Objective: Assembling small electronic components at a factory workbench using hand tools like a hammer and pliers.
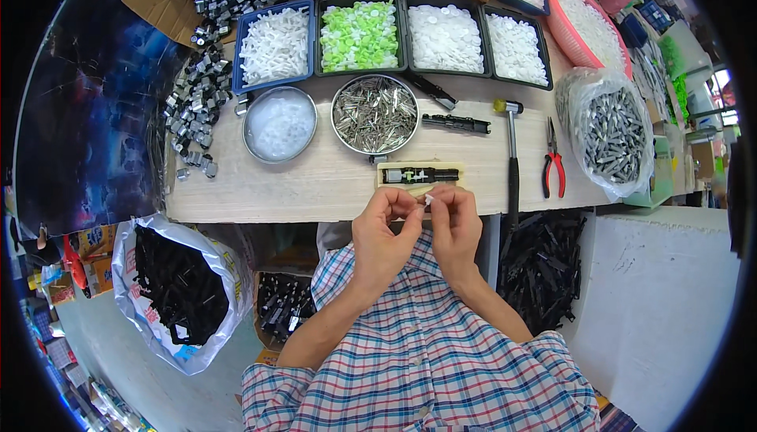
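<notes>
White small part (429, 198) pinched by fingers of both hands, left hand (382, 231) and right hand (454, 227), just off the table edge (315, 213).

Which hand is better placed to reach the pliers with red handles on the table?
Probably the right hand. The red-handled pliers lie on the table to its right, beyond the hammer; the left hand would need to cross over. Both hands now pinch a small white part.
</notes>
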### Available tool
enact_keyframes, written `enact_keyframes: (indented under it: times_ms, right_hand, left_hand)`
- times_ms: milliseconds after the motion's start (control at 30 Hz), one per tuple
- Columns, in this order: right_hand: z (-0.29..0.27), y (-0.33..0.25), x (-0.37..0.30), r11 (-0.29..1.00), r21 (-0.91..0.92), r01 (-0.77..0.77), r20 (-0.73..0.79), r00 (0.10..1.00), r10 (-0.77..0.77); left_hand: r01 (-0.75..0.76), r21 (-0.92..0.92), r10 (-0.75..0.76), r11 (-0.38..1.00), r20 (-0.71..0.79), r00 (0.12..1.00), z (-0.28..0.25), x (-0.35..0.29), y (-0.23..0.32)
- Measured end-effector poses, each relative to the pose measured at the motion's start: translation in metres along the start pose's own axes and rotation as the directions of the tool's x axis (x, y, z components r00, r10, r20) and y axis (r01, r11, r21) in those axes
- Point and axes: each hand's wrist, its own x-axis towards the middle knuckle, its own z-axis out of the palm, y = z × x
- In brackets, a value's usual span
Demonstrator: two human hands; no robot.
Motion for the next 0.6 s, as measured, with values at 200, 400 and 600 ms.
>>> enact_keyframes:
  times_ms: [200,400,600]
  right_hand:
    - [-0.008,0.006,-0.001,0.781,-0.420,0.463,0.096,0.878,-0.469]
    - [-0.016,-0.009,-0.008,0.977,-0.213,-0.032,0.091,0.995,0.052]
    - [-0.033,-0.017,0.002,0.860,-0.356,0.366,0.405,0.890,-0.211]
  left_hand:
    - [-0.075,0.320,0.092,0.945,-0.040,0.995,0.002,-0.008,0.010]
    - [-0.586,0.477,0.586,0.655,0.169,0.793,-0.003,-0.002,0.003]
    - [-0.005,-0.006,0.005,1.000,0.005,1.000,-0.007,-0.003,0.005]
